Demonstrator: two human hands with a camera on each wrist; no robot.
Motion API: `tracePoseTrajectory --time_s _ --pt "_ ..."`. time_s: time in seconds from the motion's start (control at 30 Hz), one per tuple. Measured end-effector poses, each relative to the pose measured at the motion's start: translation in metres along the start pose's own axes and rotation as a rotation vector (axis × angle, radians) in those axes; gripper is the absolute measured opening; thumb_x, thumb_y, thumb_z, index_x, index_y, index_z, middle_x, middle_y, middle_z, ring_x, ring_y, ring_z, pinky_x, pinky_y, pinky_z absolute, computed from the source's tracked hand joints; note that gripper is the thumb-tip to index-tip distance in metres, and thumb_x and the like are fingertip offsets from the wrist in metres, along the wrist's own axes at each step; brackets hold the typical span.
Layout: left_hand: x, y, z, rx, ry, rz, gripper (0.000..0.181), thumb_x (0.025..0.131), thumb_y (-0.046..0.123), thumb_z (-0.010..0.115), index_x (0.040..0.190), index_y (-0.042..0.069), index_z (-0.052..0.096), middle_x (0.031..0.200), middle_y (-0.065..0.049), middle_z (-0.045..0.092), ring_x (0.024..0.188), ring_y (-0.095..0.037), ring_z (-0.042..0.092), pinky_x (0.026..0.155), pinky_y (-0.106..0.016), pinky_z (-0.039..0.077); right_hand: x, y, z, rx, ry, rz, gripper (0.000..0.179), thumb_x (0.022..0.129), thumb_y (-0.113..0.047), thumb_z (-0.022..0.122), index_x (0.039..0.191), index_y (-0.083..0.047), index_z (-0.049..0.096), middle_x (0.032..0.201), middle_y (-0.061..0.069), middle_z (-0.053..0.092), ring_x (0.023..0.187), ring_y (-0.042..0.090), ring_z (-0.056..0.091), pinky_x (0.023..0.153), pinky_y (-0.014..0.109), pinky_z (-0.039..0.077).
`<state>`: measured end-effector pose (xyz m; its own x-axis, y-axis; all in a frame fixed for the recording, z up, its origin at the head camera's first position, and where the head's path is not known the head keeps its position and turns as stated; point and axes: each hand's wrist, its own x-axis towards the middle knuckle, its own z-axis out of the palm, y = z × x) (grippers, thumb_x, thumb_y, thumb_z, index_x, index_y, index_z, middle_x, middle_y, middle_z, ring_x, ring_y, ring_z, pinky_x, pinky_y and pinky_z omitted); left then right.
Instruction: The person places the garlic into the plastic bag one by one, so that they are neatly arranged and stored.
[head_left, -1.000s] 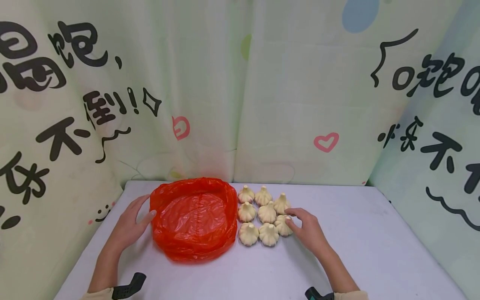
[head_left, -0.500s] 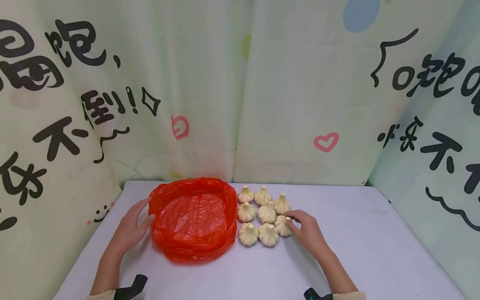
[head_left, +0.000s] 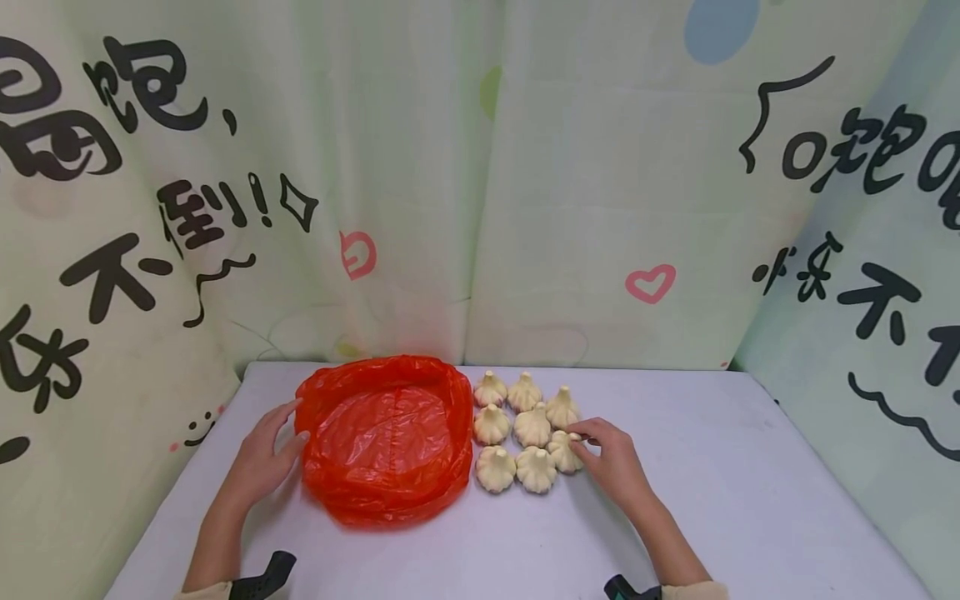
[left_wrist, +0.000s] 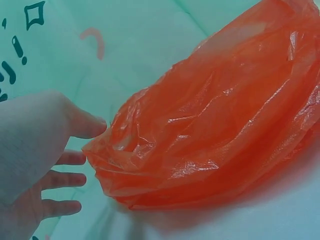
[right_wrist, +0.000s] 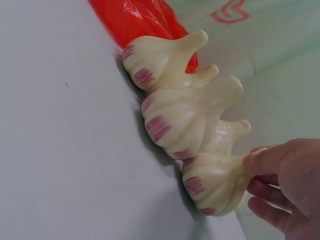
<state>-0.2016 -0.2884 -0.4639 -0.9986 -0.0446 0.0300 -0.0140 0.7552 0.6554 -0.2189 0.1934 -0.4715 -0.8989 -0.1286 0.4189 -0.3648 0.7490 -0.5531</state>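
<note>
A red plastic bag [head_left: 393, 433] lies spread with its mouth up on the table. Beside its left rim is my left hand [head_left: 262, 458], thumb and fingers apart and fairly straight. In the left wrist view the thumb and a fingertip of this hand [left_wrist: 37, 155] meet the bag's edge [left_wrist: 190, 135]. Several garlic bulbs [head_left: 532, 425] stand upright in rows against the bag's right side. My right hand [head_left: 617, 458] pinches the stem of the garlic bulb [right_wrist: 215, 185] at the right end of the nearer rows. That bulb still stands among its neighbours.
White table [head_left: 720, 467] stretches to the right of the bulbs and in front of the bag. A printed curtain [head_left: 562, 208] closes off the back and both sides. A black wrist device [head_left: 262, 579] sits on the left wrist, another [head_left: 630, 588] on the right.
The right thumb and fingers have closed on the bulb's stem. The left hand has barely moved at the bag's rim. Bulbs and bag hold their places, with a slight shift of the whole view.
</note>
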Motion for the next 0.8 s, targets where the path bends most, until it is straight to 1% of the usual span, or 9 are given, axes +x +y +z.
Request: tracePoseTrajectory --time_s 0.23,0.47,0.67,0.8 --pt "0.002 -0.002 0.005 -0.007 -0.002 -0.005 0.066 0.095 0.026 0.057 0.152 0.013 0.027 0.154 -0.023 0.027 0.136 -0.046 0.031 0.098 -0.064 0.044 -0.001 -0.001 0.0 -0.012 0.032 -0.013 0.023 0.077 0.003 0.075 0.099 -0.006 0.074 0.088 0.002 0.069 0.079 0.017 0.064 0.074 0.037 0.059" --pt "0.002 -0.003 0.007 -0.008 0.008 0.024 0.063 0.096 0.023 0.057 0.151 0.012 0.029 0.153 -0.023 0.029 0.137 -0.046 0.03 0.101 -0.066 0.04 -0.002 -0.002 -0.004 0.001 0.034 -0.008 0.024 0.078 0.005 0.074 0.1 -0.004 0.074 0.089 0.005 0.068 0.08 0.02 0.066 0.075 0.038 0.059" --pt "0.003 -0.005 0.008 -0.001 0.002 0.031 0.063 0.095 0.023 0.058 0.151 0.011 0.03 0.153 -0.024 0.028 0.138 -0.046 0.028 0.102 -0.067 0.038 0.0 -0.002 -0.007 0.015 0.081 -0.025 0.024 0.079 0.003 0.074 0.102 -0.006 0.073 0.091 0.005 0.069 0.08 0.018 0.064 0.074 0.037 0.059" --pt "0.002 -0.004 0.007 0.002 0.011 0.048 0.062 0.095 0.021 0.058 0.15 0.009 0.031 0.152 -0.024 0.03 0.138 -0.046 0.029 0.102 -0.067 0.037 0.002 -0.004 -0.01 0.029 0.114 -0.036 0.027 0.079 0.003 0.074 0.103 -0.006 0.073 0.093 0.005 0.069 0.081 0.018 0.064 0.074 0.038 0.059"
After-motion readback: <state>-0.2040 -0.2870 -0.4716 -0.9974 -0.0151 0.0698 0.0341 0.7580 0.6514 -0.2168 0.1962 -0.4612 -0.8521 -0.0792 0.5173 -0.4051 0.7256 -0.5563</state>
